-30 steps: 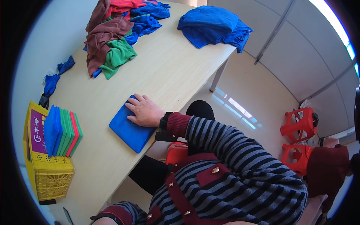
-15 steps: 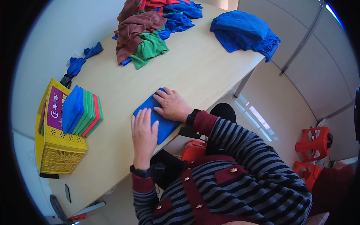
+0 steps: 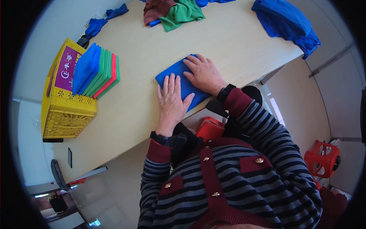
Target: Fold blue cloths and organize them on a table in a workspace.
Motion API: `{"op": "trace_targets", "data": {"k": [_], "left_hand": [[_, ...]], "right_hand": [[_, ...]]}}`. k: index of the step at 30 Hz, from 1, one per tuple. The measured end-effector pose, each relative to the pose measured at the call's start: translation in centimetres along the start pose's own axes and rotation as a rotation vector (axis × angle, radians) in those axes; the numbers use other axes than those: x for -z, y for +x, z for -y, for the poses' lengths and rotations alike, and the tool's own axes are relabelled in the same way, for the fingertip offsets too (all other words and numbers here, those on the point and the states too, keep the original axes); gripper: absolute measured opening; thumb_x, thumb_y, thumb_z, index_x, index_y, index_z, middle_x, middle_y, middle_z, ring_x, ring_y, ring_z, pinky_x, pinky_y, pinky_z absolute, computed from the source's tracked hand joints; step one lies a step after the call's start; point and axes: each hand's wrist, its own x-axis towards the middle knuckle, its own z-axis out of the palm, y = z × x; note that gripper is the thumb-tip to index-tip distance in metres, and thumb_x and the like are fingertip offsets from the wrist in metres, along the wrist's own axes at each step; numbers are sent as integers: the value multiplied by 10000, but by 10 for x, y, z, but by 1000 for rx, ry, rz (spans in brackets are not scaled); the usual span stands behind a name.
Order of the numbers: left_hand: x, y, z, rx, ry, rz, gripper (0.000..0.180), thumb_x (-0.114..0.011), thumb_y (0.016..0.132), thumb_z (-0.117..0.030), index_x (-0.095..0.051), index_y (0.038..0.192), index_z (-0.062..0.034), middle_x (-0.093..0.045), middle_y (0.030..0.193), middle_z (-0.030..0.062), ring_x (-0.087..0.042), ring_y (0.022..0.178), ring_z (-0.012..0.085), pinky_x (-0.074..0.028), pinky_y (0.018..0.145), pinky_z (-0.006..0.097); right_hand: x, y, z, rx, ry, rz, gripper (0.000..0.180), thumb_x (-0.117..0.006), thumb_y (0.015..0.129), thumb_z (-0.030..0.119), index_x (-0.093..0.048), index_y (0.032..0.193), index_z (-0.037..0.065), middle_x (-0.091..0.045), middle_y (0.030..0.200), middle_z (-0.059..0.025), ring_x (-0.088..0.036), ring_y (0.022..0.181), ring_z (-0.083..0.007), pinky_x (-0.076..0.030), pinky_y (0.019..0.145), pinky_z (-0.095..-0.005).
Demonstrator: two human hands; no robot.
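A folded blue cloth (image 3: 183,81) lies flat near the table's front edge. On its left part rests my left hand (image 3: 171,97), palm down, fingers stretched and thumb apart. My right hand (image 3: 206,73) lies flat on the cloth's far right part, its fingers spread. Both hands press on the cloth without gripping it. To the left, several folded cloths in blue, green and red (image 3: 100,72) stand in a row, leaning against a yellow plastic crate (image 3: 70,116) with a purple panel.
Loose brown and green cloths (image 3: 183,14) lie in a heap at the table's far side. A blue cloth pile (image 3: 284,21) sits at the far right corner. A dark phone-like slab (image 3: 69,157) lies at the near left. A red stool (image 3: 322,158) stands on the floor at right.
The view has shifted, so the table things appear higher and mostly further right. Both hands stay flat on the folded blue cloth, with little change in their pose.
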Motion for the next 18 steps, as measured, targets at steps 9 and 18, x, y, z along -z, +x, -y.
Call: {"op": "trace_targets", "data": {"k": [9, 18], "left_hand": [[-7, -13, 8, 40, -13, -66, 748, -566, 991, -456, -358, 1535, 14, -333, 1611, 205, -253, 1515, 380, -195, 1212, 574], [-5, -18, 7, -16, -43, 49, 685, -572, 996, -368, -362, 1536, -3, -328, 1613, 196, -247, 1516, 383, -179, 1202, 618]], "right_hand": [[7, -1, -2, 7, -216, -136, 474, -598, 957, 277, -565, 1373, 52, -564, 1414, -169, -485, 1354, -368, -365, 1138, -485], [-21, -19, 80, 176, 200, 50, 612, -489, 1021, 449, -492, 1464, 27, -461, 1526, -200, -372, 1459, -366, -272, 1205, -491]]}}
